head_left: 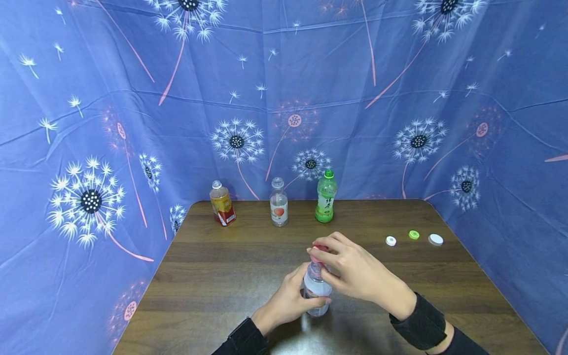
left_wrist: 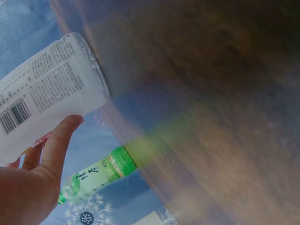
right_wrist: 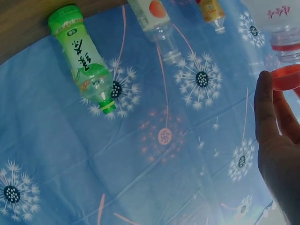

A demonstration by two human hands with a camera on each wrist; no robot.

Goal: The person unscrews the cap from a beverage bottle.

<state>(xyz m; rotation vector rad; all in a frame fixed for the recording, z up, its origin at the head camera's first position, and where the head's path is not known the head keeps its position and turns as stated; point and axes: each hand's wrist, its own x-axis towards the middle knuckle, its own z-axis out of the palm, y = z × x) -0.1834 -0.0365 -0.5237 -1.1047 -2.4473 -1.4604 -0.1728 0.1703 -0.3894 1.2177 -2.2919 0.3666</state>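
Observation:
In the head view a clear plastic bottle (head_left: 316, 285) with a white label stands near the table's front middle. My left hand (head_left: 286, 301) grips it round its lower body. The left wrist view shows the printed text and barcode on the bottle's label (left_wrist: 56, 77). At the bottle's top, my right hand (head_left: 357, 268) pinches a red cap (head_left: 317, 254) between thumb and fingers. Seen from the right wrist, the cap (right_wrist: 287, 78) sits right by the bottle's open mouth, with a thin gap between them. A red ring circles the bottle's neck (right_wrist: 287, 47).
Along the table's back edge stand an uncapped amber bottle (head_left: 223, 204), an uncapped clear bottle (head_left: 278, 203) with a peach on its label, and a green tea bottle (head_left: 327, 197) with its green cap on. Right of the hands lie a small white cap (head_left: 390, 240), a green cap (head_left: 414, 234) and a larger white cap (head_left: 436, 239).

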